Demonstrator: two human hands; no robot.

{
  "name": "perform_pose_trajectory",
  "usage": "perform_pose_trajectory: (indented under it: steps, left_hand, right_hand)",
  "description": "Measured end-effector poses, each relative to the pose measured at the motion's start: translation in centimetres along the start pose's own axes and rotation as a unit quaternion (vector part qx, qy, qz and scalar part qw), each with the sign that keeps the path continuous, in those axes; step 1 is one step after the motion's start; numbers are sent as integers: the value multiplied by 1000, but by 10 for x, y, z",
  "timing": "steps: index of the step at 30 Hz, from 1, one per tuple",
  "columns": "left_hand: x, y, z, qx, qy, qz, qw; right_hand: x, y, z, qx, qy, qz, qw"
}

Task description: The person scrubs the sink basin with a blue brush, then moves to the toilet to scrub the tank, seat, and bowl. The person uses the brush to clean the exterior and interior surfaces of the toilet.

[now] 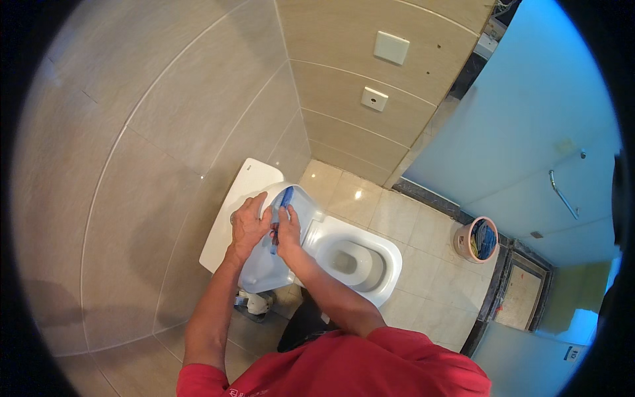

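Note:
A white toilet has its lid raised, leaning back towards the cistern. My left hand is at the lid's upper edge, thumb towards the inner face and fingers over the rim. Pinched in my right hand is a blue strip-like thing, perhaps a cloth, lying against the lid's inner face. Parts of it show above and below the fingers; the rest is hidden. Below and to the right of my hands, the toilet bowl is uncovered. My left hand partly covers a round button on the cistern.
On the tiled floor at right stands a pink bucket holding blue fabric. Beyond it are a frosted glass panel with a metal handle and a dark stone sill. A small bin sits beside the toilet.

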State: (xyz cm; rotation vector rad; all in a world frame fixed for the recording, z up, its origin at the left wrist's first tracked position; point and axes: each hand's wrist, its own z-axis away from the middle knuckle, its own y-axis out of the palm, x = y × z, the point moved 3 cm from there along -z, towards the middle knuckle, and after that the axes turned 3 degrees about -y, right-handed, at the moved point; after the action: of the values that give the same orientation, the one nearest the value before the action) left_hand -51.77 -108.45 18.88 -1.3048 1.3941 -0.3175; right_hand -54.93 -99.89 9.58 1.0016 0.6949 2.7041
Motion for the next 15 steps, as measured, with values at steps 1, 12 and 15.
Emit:
perform_pose_trajectory:
  steps: [1, 12, 15]
  left_hand:
    - [-2, 0, 0, -2, 5, -1, 1000]
    - [4, 1, 0, 0, 6, -10, 1000]
    - [5, 1, 0, -17, 11, 15, 1000]
  right_hand:
    - [-1, -3, -8, -20, -6, -19, 1000]
    - [-14, -13, -12, -8, -45, 32, 998]
    - [-18, -30, -29, -47, -63, 68, 995]
